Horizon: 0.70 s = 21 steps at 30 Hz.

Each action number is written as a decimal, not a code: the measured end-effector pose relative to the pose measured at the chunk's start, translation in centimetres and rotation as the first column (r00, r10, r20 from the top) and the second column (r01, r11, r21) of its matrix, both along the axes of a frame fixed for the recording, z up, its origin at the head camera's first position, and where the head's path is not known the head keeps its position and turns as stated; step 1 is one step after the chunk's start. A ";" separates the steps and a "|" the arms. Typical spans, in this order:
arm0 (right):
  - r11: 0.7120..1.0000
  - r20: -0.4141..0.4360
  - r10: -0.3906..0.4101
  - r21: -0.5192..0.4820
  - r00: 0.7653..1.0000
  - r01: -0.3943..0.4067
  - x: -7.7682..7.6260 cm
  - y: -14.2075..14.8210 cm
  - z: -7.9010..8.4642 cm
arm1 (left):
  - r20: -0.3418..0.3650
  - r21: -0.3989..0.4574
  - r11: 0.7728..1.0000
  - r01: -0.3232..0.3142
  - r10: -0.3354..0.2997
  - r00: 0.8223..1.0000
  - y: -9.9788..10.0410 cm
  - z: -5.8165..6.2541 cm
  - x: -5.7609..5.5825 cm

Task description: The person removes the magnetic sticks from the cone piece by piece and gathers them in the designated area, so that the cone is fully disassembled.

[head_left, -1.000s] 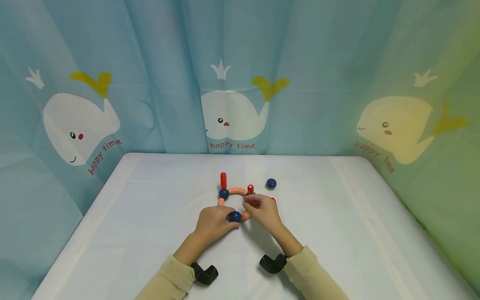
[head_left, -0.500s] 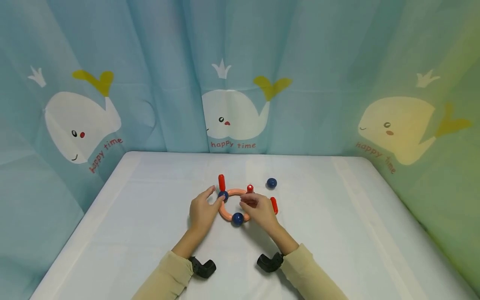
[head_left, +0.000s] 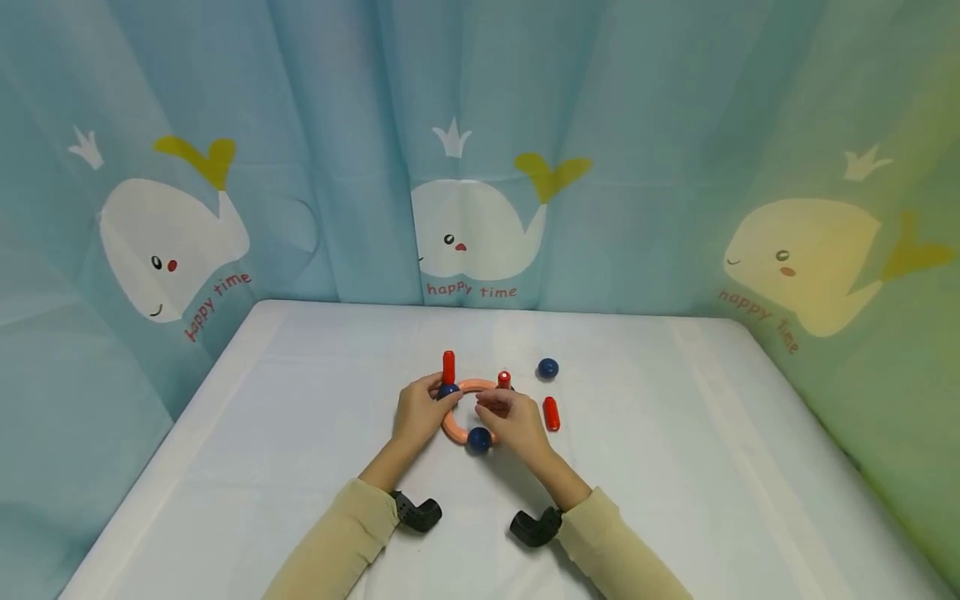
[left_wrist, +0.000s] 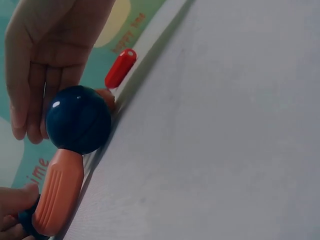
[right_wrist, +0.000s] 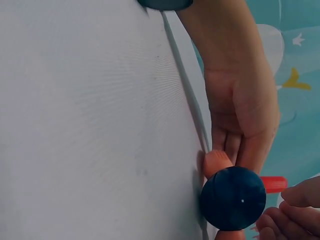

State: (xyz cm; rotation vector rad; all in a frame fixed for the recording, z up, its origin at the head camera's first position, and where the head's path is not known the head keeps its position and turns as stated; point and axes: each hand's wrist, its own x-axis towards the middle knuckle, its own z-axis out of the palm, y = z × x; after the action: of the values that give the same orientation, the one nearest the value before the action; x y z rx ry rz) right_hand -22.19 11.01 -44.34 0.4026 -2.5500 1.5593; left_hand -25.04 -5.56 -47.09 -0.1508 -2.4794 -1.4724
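A ring of peach curved rods (head_left: 454,432) joined by dark blue balls lies on the white table. My left hand (head_left: 422,414) grips the back-left blue ball (head_left: 447,389) between thumb and fingers; a red rod (head_left: 448,367) stands upright on that ball. The front blue ball (head_left: 478,440) shows large in the left wrist view. My right hand (head_left: 519,423) hovers over the ring's right side, fingers loosely bent with nothing visible in them. Just behind its fingers rises another red rod (head_left: 504,380), its base and the ring's right part hidden by the hand.
A loose red rod (head_left: 551,413) lies right of the ring, and a loose blue ball (head_left: 548,368) sits behind it. Black devices (head_left: 537,528) are strapped to both wrists. A blue curtain (head_left: 345,167) with whale prints hangs behind the white table (head_left: 660,467).
My left hand has left the front ball, moved up and left, and now grips the back-left ball. The ring has shifted slightly. My right hand has barely moved; the loose red rod is fully visible.
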 end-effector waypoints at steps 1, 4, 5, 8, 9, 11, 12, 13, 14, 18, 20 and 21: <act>1.000 -0.001 -0.006 -0.001 1.000 0.006 0.0 0.1 0.0 | 0.002 -0.001 1.000 -0.003 0.003 1.000 0.0 0.0 0.1; 1.000 -0.007 -0.021 -0.003 1.000 0.021 -0.1 0.3 -0.1 | -0.006 -0.016 1.000 -0.019 0.019 1.000 0.0 0.0 0.6; 1.000 -0.009 -0.026 -0.004 1.000 0.026 -0.1 0.3 -0.1 | -0.014 -0.018 1.000 -0.019 0.019 1.000 0.0 0.0 0.8; 1.000 -0.007 -0.030 -0.009 1.000 0.029 -0.1 0.4 -0.1 | -0.030 -0.021 0.999 -0.025 0.024 0.999 0.0 0.0 1.2; 1.000 -0.008 -0.030 -0.009 1.000 0.030 -0.1 0.4 -0.2 | -0.038 -0.020 1.000 -0.022 0.021 0.999 0.1 0.0 1.2; 0.999 -0.005 -0.036 -0.008 0.999 0.036 -0.1 0.3 -0.2 | -0.044 -0.012 1.000 -0.019 0.018 0.999 0.0 -0.1 1.4; 0.999 -0.008 -0.036 -0.009 0.999 0.036 -0.1 0.3 -0.3 | -0.045 -0.008 1.000 -0.019 0.019 0.999 0.0 -0.2 1.4; 0.999 -0.012 -0.036 -0.009 0.999 0.036 -0.1 0.3 -0.4 | -0.048 -0.004 1.000 -0.020 0.019 0.999 -0.1 -0.2 1.5; 0.999 -0.017 -0.035 -0.011 0.999 0.035 -0.1 0.2 -0.5 | -0.053 0.002 1.000 -0.020 0.020 0.998 -0.1 -0.4 1.6; 0.999 -0.034 -0.030 -0.027 0.999 0.029 0.0 -0.1 -0.6 | -0.076 0.042 0.999 -0.013 0.016 0.997 -0.4 -0.7 1.8; 0.999 -0.052 -0.037 -0.019 0.998 0.036 0.1 -0.4 -0.5 | -0.090 0.064 0.998 -0.007 0.012 0.996 -0.5 -0.9 1.8; 0.999 -0.062 -0.040 -0.016 0.997 0.039 0.1 -0.5 -0.5 | -0.097 0.072 0.997 -0.002 0.009 0.995 -0.5 -0.9 1.8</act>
State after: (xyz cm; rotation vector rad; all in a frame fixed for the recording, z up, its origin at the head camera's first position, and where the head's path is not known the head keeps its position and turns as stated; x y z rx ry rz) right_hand -22.09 10.50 -44.81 0.3906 -2.4835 1.5260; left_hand -23.19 -6.03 -47.97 -0.1969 -2.3451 -1.5121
